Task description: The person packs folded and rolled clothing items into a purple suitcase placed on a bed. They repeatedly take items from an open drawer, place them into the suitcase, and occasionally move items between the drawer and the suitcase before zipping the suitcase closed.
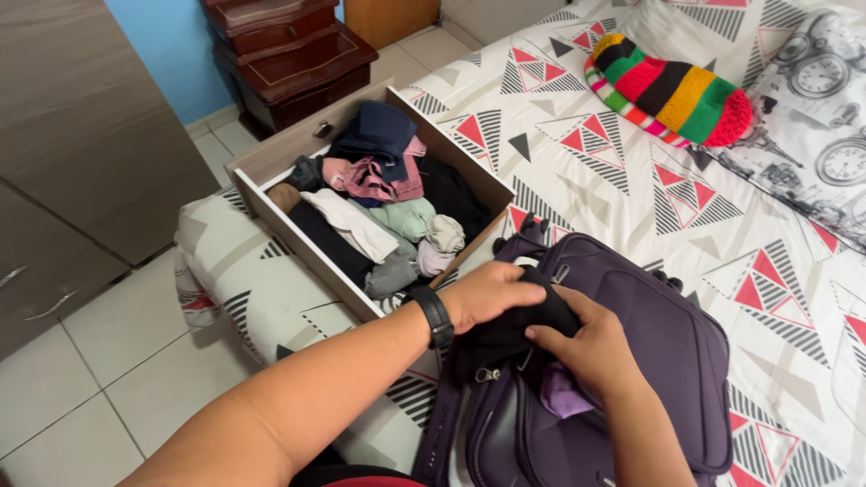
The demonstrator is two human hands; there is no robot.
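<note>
Right now both hands are at the bottom middle of the frame. Left hand (487,293) has its grip closed on a black cloth (523,329), and right hand (591,347) pinches the same cloth from the other side. They hold it over the open purple bag (667,352) on the bed (622,171). Up left of them sits a drawer (271,162) full of clothes. A striped hat (672,90) lies at the top right
</note>
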